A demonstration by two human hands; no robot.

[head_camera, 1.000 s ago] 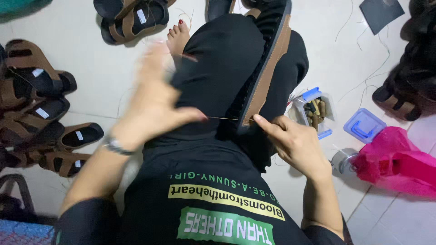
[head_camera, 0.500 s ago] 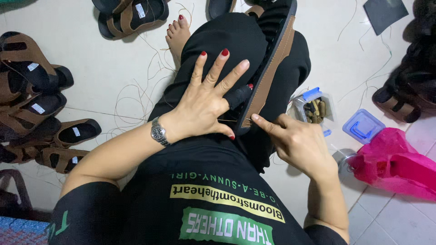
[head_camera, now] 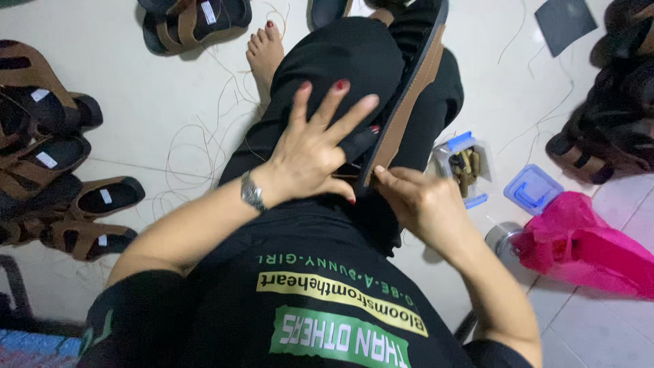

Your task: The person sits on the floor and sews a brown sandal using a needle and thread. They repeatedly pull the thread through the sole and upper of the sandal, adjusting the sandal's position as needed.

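Left hand point(head_camera: 310, 153): fingers spread wide, laid on the lap beside the sandal point(head_camera: 402, 102).
Right hand point(head_camera: 426, 204): fingers pinched narrow at the sandal's near end.

We count two hands: left hand point(head_camera: 310, 153), right hand point(head_camera: 419, 204). One sandal point(head_camera: 402, 102) on the lap. Far left, six loose sandals in a pile point(head_camera: 48, 157); far centre, two more point(head_camera: 194, 20). Right edge, a dark heap of sandals point(head_camera: 613, 102), number unclear. One clear box point(head_camera: 466, 163), one blue lid point(head_camera: 533, 189), one pink bag point(head_camera: 586, 245), one wristwatch point(head_camera: 252, 193), one bare foot point(head_camera: 266, 51).
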